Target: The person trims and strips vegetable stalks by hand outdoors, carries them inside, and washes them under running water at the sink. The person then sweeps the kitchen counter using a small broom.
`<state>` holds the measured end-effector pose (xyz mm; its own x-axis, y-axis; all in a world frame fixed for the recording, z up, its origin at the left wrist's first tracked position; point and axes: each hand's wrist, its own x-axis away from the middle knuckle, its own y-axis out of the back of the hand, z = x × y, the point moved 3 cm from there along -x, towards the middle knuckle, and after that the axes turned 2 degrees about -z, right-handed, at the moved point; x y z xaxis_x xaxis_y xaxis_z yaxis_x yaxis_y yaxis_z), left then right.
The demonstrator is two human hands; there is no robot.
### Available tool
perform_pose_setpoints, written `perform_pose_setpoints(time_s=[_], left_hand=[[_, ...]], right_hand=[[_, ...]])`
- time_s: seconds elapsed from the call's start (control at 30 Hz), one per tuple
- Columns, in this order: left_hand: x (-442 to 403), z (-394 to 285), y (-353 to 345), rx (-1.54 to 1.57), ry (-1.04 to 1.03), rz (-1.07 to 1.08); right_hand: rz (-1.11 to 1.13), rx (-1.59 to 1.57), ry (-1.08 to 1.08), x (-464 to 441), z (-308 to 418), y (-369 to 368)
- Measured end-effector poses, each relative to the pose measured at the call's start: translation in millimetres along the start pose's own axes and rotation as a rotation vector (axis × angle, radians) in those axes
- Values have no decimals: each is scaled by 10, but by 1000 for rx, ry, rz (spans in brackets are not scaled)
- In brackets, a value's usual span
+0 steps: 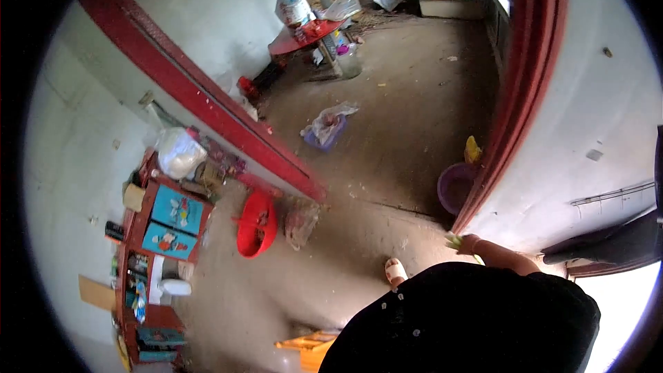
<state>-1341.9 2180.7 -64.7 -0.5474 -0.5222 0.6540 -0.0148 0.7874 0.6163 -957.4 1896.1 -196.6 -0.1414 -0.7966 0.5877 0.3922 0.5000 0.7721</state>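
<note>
My right hand (469, 244) is low in front of my body on the right, near the foot of the red door frame. Its fingers are closed around a bundle of pale green stalks (453, 241); their exact kind is too small to tell. A purple basin (456, 188) stands on the floor just beyond that hand, with a yellow bag (472, 150) behind it. My left hand is out of sight. My black top (463, 318) covers the lower part of the view.
A red door frame (532, 76) surrounds the doorway ahead. On the floor are a red basket (257, 224), a sack (302, 224) and a blue-purple tray with plastic (323, 139). A cabinet (178, 211) lines the left wall; an orange wooden stool (311, 345) is at the bottom.
</note>
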Motion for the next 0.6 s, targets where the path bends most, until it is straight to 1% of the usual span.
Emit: perform_pose_setpoints(time_s=[0.03, 0.07, 0.1, 0.13, 0.17, 0.2, 0.23, 0.3, 0.33, 0.37, 0.4, 0.43, 0.47, 0.5, 0.53, 0.57, 0.6], left_hand=[[-202, 37, 161, -19, -19, 16], [-404, 79, 319, -37, -35, 32], [-601, 116, 488, -64, -56, 45], [-778, 152, 658, -128, -120, 65], [-979, 193, 827, -224, -217, 83], [-1189, 196, 1013, -443, -448, 79], [-1385, 209, 1173, -618, -607, 60], [-1810, 153, 1542, -842, -851, -8], [-2116, 186, 1736, -456, -543, 43], [-2386, 209, 1939, -28, -273, -10], [-2348, -155, 2150, -113, -212, -41], [-2249, -596, 2382, -198, -149, -67], [-2174, -884, 2485, -208, -196, -61], [-2190, -1061, 2528, -218, -240, -55], [-2300, -1090, 2497, -229, -253, -52], [-2412, -1092, 2440, -356, -326, -3], [-2519, -1096, 2385, -477, -406, 40]], right_hand=[[-81, -23, 21, -83, -265, -430], [-36, -60, -47, 121, -298, -364], [198, 62, -209, 228, -335, -373], [408, -236, -409, 280, -357, -343], [581, -472, -662, 375, -344, -247], [404, -676, -762, 400, -259, -190], [225, -875, -860, 463, -157, -200], [-163, -1236, -1056, 652, -70, -282], [-54, -953, -1000, 478, -71, -413], [-3, -901, -897, 387, 43, -428], [43, -844, -792, 320, 193, -296], [24, -565, -676, 184, 286, -363], [-11, -267, -586, 68, 400, -376], [67, -253, -561, 1, 464, -345], [102, -251, -551, -70, 487, -284], [138, -250, -540, -140, 510, -223], [157, -326, -560, -258, 441, -263]])
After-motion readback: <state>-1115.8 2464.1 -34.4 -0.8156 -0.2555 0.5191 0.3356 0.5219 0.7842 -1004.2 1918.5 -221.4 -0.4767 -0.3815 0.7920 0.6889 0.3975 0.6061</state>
